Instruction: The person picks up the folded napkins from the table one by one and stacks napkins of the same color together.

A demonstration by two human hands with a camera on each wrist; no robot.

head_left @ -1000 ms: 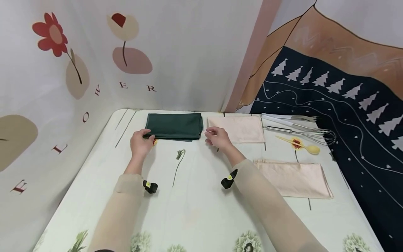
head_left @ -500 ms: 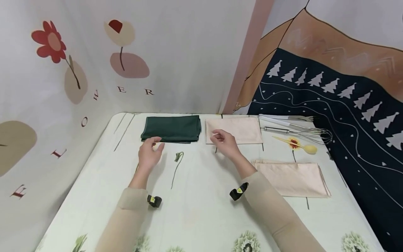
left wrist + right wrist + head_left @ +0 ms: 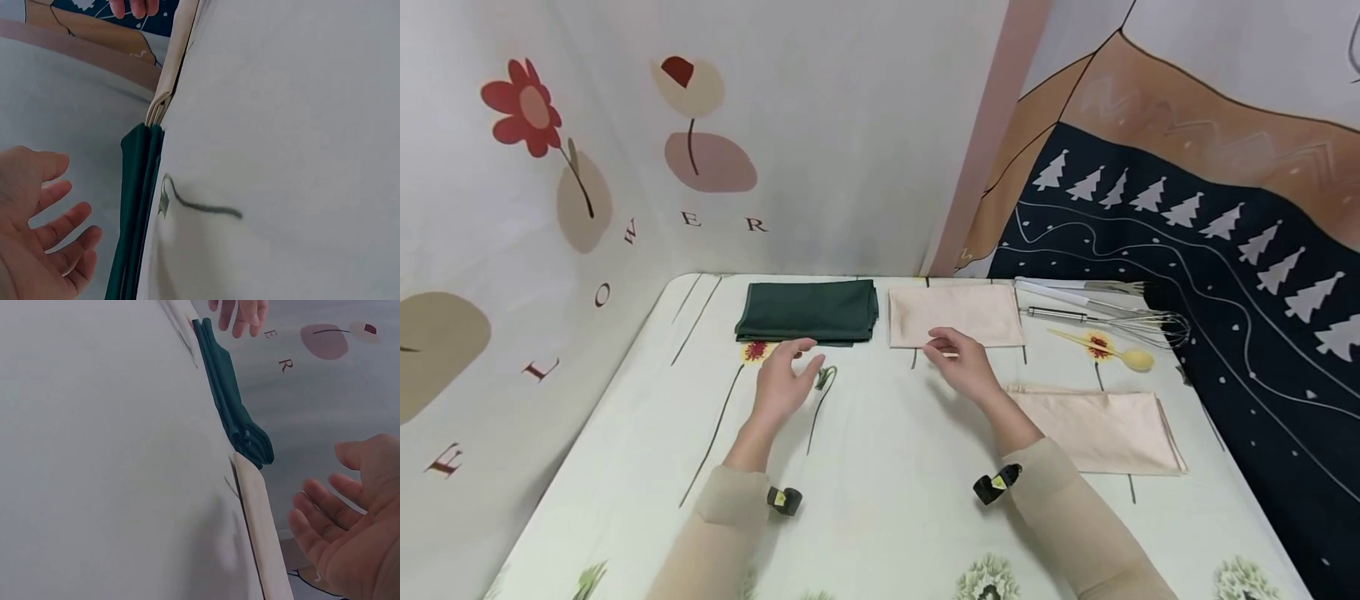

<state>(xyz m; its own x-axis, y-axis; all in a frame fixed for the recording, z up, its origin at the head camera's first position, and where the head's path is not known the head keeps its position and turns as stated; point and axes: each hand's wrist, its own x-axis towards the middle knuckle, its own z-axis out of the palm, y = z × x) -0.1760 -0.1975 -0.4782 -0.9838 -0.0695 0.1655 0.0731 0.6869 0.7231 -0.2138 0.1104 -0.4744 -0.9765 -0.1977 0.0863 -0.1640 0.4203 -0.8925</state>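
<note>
A dark green folded cloth (image 3: 807, 310) lies flat at the back of the table. My left hand (image 3: 784, 385) is just in front of its near edge, fingers loosely bent and holding nothing. To the right of the green cloth lies a pale pink folded cloth (image 3: 955, 312). My right hand (image 3: 966, 367) overlaps its front edge in the head view, also holding nothing, its fingers relaxed. In the left wrist view the left hand (image 3: 47, 228) shows spread fingers beside the green cloth (image 3: 134, 206). The right wrist view has the right hand (image 3: 356, 519) with its palm bare.
A second pale pink folded cloth (image 3: 1097, 429) lies nearer on the right. Behind it are a yellow spoon (image 3: 1135, 358), a wire whisk (image 3: 1142, 325) and white-handled utensils (image 3: 1060, 292). Printed curtains (image 3: 842, 150) stand along the table's back and sides.
Both hands have drawn back toward the body and shifted right. The left hand has left the green cloth's front corner; the right has moved away from the gap between the cloths. The cloths stay put.
</note>
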